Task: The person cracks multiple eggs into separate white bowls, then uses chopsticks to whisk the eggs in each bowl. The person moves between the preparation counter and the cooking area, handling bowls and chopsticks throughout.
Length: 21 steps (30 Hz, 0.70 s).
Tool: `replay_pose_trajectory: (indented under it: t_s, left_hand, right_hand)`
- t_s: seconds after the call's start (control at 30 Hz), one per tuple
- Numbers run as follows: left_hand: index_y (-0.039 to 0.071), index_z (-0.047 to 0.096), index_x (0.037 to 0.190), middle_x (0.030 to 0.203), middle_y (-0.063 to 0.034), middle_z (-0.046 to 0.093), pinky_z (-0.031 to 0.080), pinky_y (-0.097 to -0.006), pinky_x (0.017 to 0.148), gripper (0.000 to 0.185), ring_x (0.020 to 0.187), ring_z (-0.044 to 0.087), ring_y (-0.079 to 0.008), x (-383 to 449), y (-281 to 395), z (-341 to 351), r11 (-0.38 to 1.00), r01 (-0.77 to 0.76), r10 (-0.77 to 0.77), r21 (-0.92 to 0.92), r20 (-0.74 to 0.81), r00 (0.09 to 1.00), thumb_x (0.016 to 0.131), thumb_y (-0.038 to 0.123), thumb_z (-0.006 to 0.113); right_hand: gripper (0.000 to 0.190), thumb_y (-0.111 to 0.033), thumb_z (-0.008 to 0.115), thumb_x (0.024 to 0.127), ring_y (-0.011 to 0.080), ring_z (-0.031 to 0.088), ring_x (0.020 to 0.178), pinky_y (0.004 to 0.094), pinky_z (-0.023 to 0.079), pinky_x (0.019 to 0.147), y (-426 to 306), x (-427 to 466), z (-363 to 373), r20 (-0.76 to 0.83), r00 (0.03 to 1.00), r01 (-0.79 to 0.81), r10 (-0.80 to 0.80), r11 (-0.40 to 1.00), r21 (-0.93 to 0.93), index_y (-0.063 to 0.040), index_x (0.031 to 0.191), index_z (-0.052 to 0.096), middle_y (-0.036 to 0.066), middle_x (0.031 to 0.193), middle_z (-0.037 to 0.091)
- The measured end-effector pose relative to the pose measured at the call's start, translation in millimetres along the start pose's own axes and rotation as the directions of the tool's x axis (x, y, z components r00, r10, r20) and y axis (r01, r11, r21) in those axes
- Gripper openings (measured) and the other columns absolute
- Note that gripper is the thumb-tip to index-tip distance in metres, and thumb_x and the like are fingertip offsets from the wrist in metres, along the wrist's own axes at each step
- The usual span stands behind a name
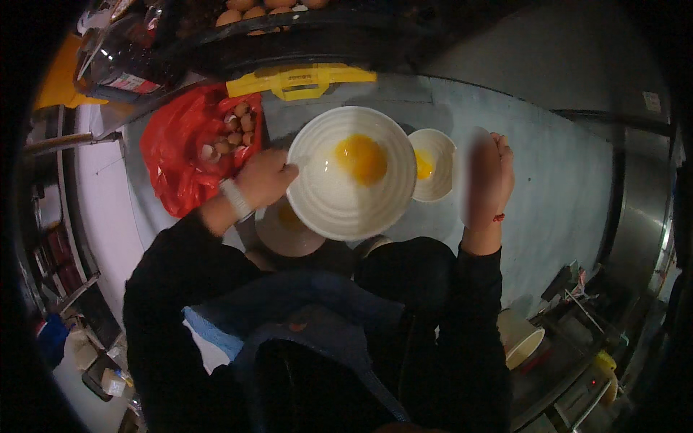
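My left hand [268, 176], with a pale band on its wrist, grips the left rim of a large white ribbed bowl [325, 214]. Raw egg yolk [361, 158] lies in this bowl, among clear egg white. The large bowl partly covers a smaller white bowl [441, 184] at its right, which also holds yolk. Another white bowl [303, 241] shows below its left side, with yellow in shadow. My right hand [506, 168] is raised to the right of the bowls, fingers curled. A blurred patch hides most of it, so its contents cannot be made out.
A red plastic bag [178, 146] with cracked eggshells [235, 132] lies at the left. Behind the bowls is a yellow bag [303, 81]. Brown eggs [254, 12] sit at the far edge, near a large dark bottle [130, 67]. A pale bucket [522, 343] stands at lower right.
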<state>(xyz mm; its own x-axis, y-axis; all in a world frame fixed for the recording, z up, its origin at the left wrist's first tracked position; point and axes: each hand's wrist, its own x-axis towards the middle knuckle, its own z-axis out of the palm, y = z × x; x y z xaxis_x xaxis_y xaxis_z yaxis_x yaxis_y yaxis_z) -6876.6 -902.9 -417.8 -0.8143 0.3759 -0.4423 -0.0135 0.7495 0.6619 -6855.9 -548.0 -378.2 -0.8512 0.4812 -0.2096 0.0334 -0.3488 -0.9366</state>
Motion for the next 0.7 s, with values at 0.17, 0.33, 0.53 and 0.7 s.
replay_pose_trajectory:
  t_s: [0.17,0.33,0.53,0.7]
  left_hand:
    - [-0.001,0.061,0.096,0.08,-0.0207,0.066,0.05,-0.0431,0.071,0.024,0.074,0.065,-0.035,-87.0,74.2,-79.1,0.993,-0.074,0.077,-0.092,0.034,0.996,0.091,0.021,0.056]
    - [-0.007,0.061,0.095,0.071,-0.0165,0.065,0.052,-0.0334,0.053,0.02,0.058,0.066,-0.0302,-115.0,123.9,-115.3,0.958,-0.211,0.232,-0.195,0.088,0.969,0.089,0.012,0.056]
    - [-0.008,0.064,0.1,0.098,-0.0219,0.067,0.052,-0.0367,0.087,0.032,0.094,0.066,-0.0284,-161.0,153.1,-147.4,0.974,-0.165,0.174,-0.155,0.048,0.984,0.073,0.007,0.057]
    - [-0.008,0.065,0.098,0.095,-0.0216,0.067,0.052,-0.0365,0.084,0.03,0.09,0.067,-0.0293,-161.5,154.6,-140.1,0.968,-0.219,0.219,-0.122,-0.016,0.976,0.073,0.007,0.056]
  right_hand:
    - [0.026,-0.029,0.05,0.096,0.0186,0.055,0.083,0.0302,0.044,0.075,0.0,-1.9,10.7,-0.024,0.987,-0.158,0.161,0.981,0.117,-0.005,0.103,0.057,0.009,0.092,0.062]
    - [0.025,-0.029,0.051,0.096,0.0181,0.055,0.083,0.0292,0.043,0.076,7.3,15.9,-14.5,0.17,0.96,-0.251,0.223,0.953,0.167,-0.006,0.103,0.059,0.008,0.09,0.063]
    - [0.023,-0.026,0.051,0.095,0.018,0.056,0.082,0.0281,0.043,0.071,17.2,12.4,-3.0,0.184,0.936,-0.328,0.3,0.933,0.15,-0.005,0.102,0.058,0.009,0.091,0.064]
    - [0.023,-0.026,0.05,0.096,0.0175,0.056,0.08,0.0282,0.043,0.071,25.3,6.6,-7.0,0.195,0.95,-0.28,0.243,0.941,0.192,-0.006,0.102,0.058,0.008,0.09,0.063]
